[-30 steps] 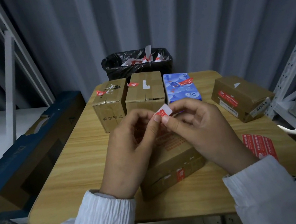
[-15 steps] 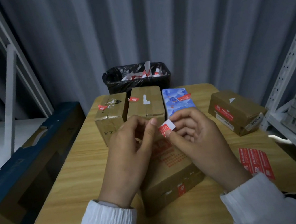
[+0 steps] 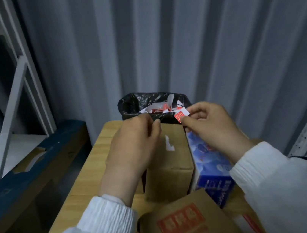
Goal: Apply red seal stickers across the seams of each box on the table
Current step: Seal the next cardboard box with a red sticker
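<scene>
Head view: rt hand [image 3: 212, 127] pinches red sticker [image 3: 180, 116] near bin [image 3: 132, 104].

Both forearms reach forward, backs of the hands upward. The right hand [image 3: 210, 127] pinches a small red paper seal sticker with a white edge [image 3: 181, 115] between thumb tip and forefinger tip. The left hand [image 3: 133, 145], fingers curled, lies just beside those fingertips without touching them. Whether it holds anything cannot be seen.

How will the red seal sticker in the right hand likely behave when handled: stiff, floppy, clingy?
The red seal sticker is probably very light and easily bent: it looks like a thin slip that the right hand pinches by one edge. It may cling to skin or curl onto itself if its adhesive is bare; blur hides whether backing remains.
</scene>
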